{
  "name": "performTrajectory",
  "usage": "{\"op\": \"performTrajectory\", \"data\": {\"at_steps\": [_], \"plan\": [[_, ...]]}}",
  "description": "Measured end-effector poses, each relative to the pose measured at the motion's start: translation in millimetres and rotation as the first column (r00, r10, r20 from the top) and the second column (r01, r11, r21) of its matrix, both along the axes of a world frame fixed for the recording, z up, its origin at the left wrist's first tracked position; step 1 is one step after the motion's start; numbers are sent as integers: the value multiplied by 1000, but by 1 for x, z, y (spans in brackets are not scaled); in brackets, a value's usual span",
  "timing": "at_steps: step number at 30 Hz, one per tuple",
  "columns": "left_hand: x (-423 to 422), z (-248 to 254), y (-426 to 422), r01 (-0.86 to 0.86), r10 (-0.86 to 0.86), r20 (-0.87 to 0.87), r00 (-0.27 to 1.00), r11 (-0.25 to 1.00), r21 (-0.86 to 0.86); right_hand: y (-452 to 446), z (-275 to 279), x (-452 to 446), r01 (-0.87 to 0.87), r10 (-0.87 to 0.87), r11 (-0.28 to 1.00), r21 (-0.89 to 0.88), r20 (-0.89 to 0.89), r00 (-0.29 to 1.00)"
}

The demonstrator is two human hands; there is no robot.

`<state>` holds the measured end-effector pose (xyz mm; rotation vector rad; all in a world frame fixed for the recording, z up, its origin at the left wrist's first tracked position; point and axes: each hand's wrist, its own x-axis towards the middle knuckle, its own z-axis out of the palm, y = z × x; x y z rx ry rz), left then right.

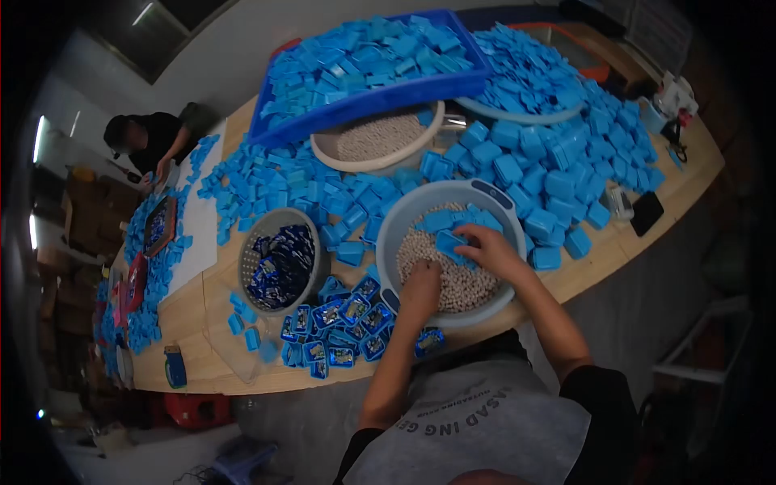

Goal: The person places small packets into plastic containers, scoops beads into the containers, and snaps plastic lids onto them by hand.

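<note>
A grey-blue basin (388, 242) at the table's front edge holds small pale beads (469, 288) and several blue plastic pieces. My right hand (485, 249) is inside the basin, its fingers closed on a small blue box (450, 246). Over the beads to the left, my left hand (423, 284) has its fingers bent down into them; the fingertips are hidden, so what they hold cannot be made out. Left of the basin stands a grey basket (322, 259) of dark blue packets (281, 267). Small blue boxes with printed packets (341, 356) lie in front of it.
Behind are a blue tray (364, 101) heaped with blue parts, a white bowl (323, 151) of beads and a round tray (558, 117) of blue pieces. Closed blue boxes (558, 186) pile up at right, beside a black phone (647, 213). Another person (153, 137) sits far left.
</note>
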<state>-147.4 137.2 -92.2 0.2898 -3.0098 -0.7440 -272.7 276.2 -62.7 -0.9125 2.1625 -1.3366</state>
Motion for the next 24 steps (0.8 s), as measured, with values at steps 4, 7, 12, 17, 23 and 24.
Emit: {"op": "performTrajectory", "data": {"at_steps": [4, 7, 12, 17, 23, 24], "plan": [[-1, 12, -3, -75, 87, -38, 995, 965, 250, -1, -7, 2, -47, 46, 999, 18, 21, 999], [-6, 23, -8, -160, 193, -7, 981, 833, 530, -3, -10, -3, -64, 61, 998, 24, 98, 993], [-5, 34, 1, 36, 117, -337, 934, 910, 414, -4, -8, 3, -163, 164, 986, -31, 322, 933], [-4, 21, -9, -27, 268, -429, 863, 871, 491, -3, -12, -1, -44, 62, 997, -59, 350, 935], [-3, 21, 2, 28, -28, -3, 1000, 994, 101, 0, -17, -10, 116, -8, 970, -214, 449, 894], [-3, 23, 2, 51, -50, -9, 999, 989, 141, 1, -11, -10, 96, 9, 972, -213, 442, 897]]}}
